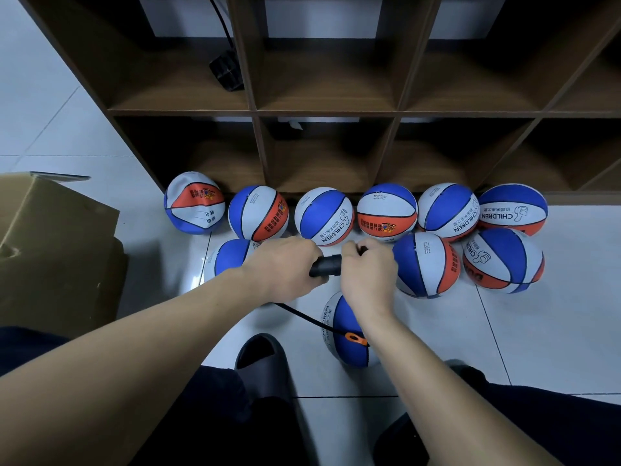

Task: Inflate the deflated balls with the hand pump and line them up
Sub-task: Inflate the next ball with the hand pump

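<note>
Both my hands grip the black handle of the hand pump (325, 266): my left hand (285, 267) on its left end, my right hand (368, 269) on its right end. A black hose (302, 316) runs from under my left hand to an orange-tipped nozzle (355, 339) set on a blue and white ball (349, 341) on the floor between my feet. Several blue, white and orange balls stand in a row along the shelf base, among them a dented one (194, 207) at the far left. Another ball (230, 258) lies partly hidden behind my left wrist.
A dark wooden cubby shelf (329, 112) rises behind the balls. A brown cardboard box (57, 250) stands at the left. Two more balls (425, 264) (502, 260) lie in front of the row at the right. My dark slipper (265, 361) is on the white tiled floor.
</note>
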Available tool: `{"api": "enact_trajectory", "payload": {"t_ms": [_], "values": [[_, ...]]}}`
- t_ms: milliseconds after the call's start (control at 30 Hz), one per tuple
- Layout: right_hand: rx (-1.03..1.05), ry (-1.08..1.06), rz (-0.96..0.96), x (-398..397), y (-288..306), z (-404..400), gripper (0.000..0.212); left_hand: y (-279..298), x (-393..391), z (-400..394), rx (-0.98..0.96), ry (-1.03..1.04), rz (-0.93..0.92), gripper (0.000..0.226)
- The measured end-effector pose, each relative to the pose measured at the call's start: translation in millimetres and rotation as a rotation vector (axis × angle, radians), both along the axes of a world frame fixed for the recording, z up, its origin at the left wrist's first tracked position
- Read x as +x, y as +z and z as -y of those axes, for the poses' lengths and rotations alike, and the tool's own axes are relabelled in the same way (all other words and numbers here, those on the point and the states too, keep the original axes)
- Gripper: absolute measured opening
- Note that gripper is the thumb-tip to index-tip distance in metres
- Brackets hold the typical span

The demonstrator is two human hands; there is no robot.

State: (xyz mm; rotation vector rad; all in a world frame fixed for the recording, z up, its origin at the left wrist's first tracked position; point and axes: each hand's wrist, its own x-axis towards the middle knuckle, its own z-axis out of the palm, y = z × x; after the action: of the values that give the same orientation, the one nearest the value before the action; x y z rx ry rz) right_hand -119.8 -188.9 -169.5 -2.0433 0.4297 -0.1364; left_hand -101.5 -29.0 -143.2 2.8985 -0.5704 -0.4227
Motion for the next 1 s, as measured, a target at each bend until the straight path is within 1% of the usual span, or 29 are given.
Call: {"api": "enact_trajectory", "payload": {"t_ms": [133,300,433,500,567,700,767,900,1000], "values": [[0.036,0.015,-0.032,1,-3,0,0.044,-4,-1,2,-0.004,0.008,-0.007,0.036],[0.139,0.03,-0.102,12,-2,15,0.04,1,4,1,-0.001,-0.018,-0.019,0.028],[0.168,-0.058,-0.152,27,-7,57,0.037,-2,6,-12,0.038,0.011,-0.018,0.024],[0.237,-0.124,-0.174,31,-10,75,0.035,-2,7,-16,0.053,0.015,-0.02,0.025],[0.272,-0.146,-0.168,32,-13,80,0.036,1,9,-15,0.058,0.013,-0.013,0.025],[0.158,-0.161,-0.104,28,-12,65,0.043,4,12,-14,0.085,0.017,0.006,0.024],[0.08,-0.152,-0.079,25,-8,54,0.042,4,12,-16,0.086,0.019,0.013,0.025],[0.073,-0.131,-0.014,19,-5,31,0.041,4,9,-11,0.07,0.011,0.039,0.025],[0.066,-0.082,-0.021,12,-5,16,0.041,1,6,-7,0.049,0.014,0.022,0.027]]}}
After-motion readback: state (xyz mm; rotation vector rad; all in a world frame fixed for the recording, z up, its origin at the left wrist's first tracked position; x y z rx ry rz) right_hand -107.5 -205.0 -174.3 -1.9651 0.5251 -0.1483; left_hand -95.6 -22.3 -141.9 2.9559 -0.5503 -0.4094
